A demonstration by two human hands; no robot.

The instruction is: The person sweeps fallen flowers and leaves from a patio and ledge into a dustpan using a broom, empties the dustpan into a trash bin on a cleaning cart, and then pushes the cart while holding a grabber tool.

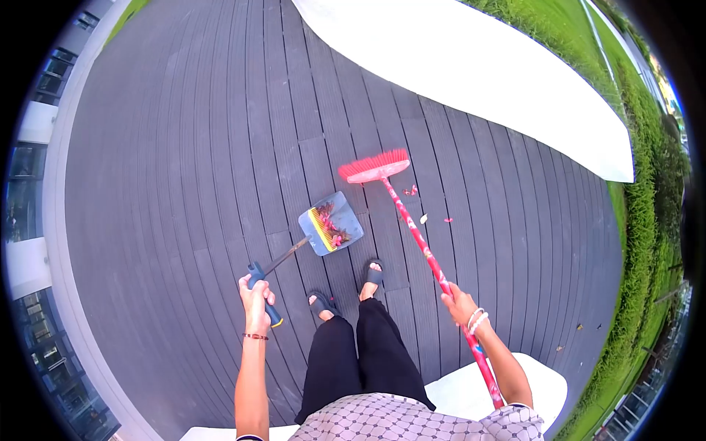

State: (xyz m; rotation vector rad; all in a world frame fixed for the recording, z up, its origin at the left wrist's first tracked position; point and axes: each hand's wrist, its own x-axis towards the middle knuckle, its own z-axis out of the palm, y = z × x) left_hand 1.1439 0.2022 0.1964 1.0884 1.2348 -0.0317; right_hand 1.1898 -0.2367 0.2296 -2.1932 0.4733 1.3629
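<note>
In the head camera view, the fingers of the left hand (pixel 256 301) were curled around the dark blue grip (pixel 274 316) of a dustpan, closed rather than spread. The fingers of the right hand (pixel 461 306) were wrapped around the red patterned pole (pixel 422 245) of a broom, part-way along its length.

Beyond the left hand, a thin shaft (pixel 287 254) ran to the blue-grey pan (pixel 348 219), just ahead of the feet; whether it touched the floor could not be told. A yellow toothed strip (pixel 318 231) crossed its handle side, with red and brown plant scraps (pixel 338 237) lying beside it. The pan looked light and rigid, its load loose and likely to slide out if tipped; the thick grip seemed the surest hold.

Beyond the right hand, the pole reached the pink broom head (pixel 373 174), apart from the pan, its red bristles (pixel 376 159) pointing away from the person. The pole looked stiff, light and perhaps slightly slippery; the bristles looked springy. A second hold higher up would probably steady it.

Red scraps (pixel 410 190) and a pale one (pixel 423 218) lay near the pole on the grey plank floor (pixel 184 184).
</note>
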